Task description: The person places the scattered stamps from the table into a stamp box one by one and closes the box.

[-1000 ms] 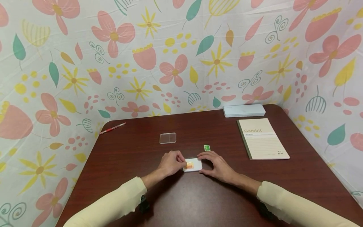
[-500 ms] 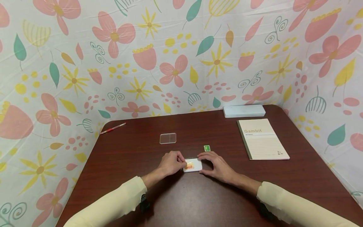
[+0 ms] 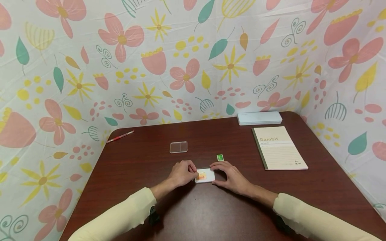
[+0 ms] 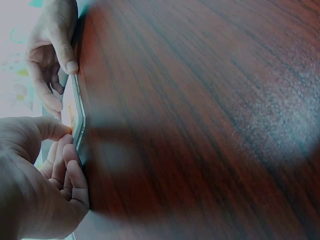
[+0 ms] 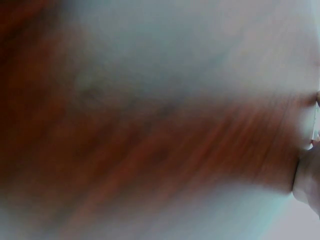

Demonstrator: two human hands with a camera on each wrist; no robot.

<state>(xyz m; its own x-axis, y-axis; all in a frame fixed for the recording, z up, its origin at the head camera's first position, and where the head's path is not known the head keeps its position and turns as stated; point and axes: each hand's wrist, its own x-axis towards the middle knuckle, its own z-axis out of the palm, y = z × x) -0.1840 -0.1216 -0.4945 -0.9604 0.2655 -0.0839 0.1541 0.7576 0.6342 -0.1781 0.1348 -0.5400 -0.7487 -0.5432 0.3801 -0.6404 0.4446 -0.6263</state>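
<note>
In the head view a small flat plastic case with a white inside lies on the table before me. On it is a small orange stamp. My left hand pinches the stamp's left edge between thumb and finger, covering part of it. The right hand holds the case by its right end, thumb at the near corner and fingers at the far one. The left wrist view shows the case edge-on between both hands. A green stamp lies just beyond my right hand.
A clear plastic lid lies behind the left hand. Far left is a red pen. At the right are a notebook and, behind it, a pale blue case. A flowered cloth hangs behind the brown table.
</note>
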